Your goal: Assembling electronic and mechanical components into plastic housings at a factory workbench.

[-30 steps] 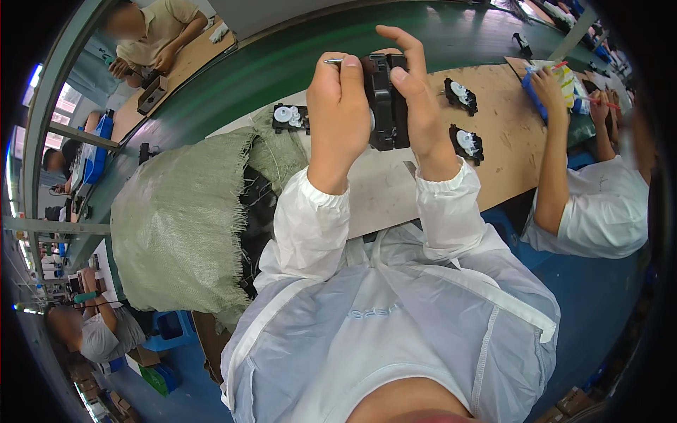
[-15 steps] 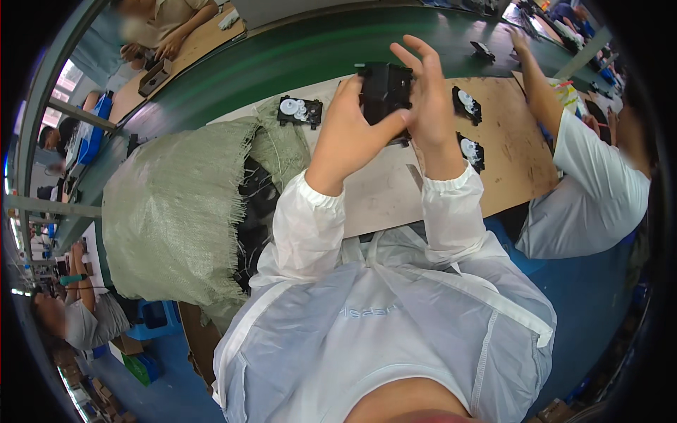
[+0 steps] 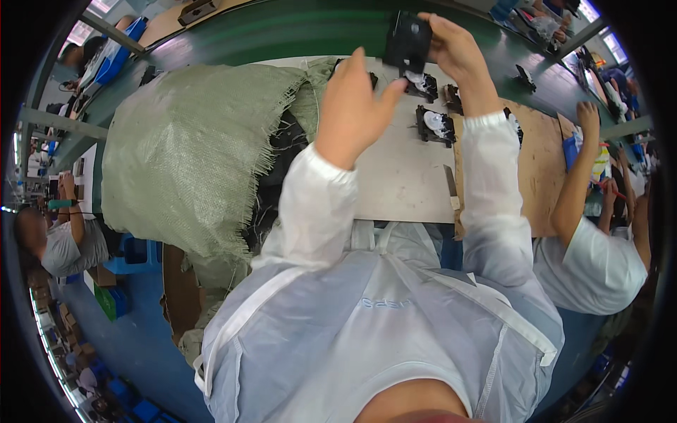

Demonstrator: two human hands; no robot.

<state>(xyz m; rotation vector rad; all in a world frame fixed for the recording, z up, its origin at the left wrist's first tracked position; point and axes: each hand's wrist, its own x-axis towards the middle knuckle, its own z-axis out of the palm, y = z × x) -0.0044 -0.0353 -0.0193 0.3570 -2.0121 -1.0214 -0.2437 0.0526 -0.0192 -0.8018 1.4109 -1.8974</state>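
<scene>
Over the near edge of the green belt, my right hand (image 3: 460, 53) grips a black plastic housing (image 3: 407, 41) by its right side. My left hand (image 3: 355, 106) is raised to the left of it, apart from the housing, with thumb and fingers spread and nothing visible in them. Part of a black piece shows behind the left fingertips, mostly hidden. Below the housing, black mechanisms with white gears (image 3: 436, 125) lie on the pale board (image 3: 395, 180), one of them partly covered by the housing.
A large green woven sack (image 3: 190, 155) with black parts at its frayed mouth stands at my left. The green conveyor belt (image 3: 282, 35) runs across the far side, with a black part (image 3: 525, 77) on it. A co-worker (image 3: 592, 261) sits at the right beside brown cardboard (image 3: 543, 162).
My left hand has let go of the black housing. My right hand has carried it farther away, toward the belt. The view has shifted too.
</scene>
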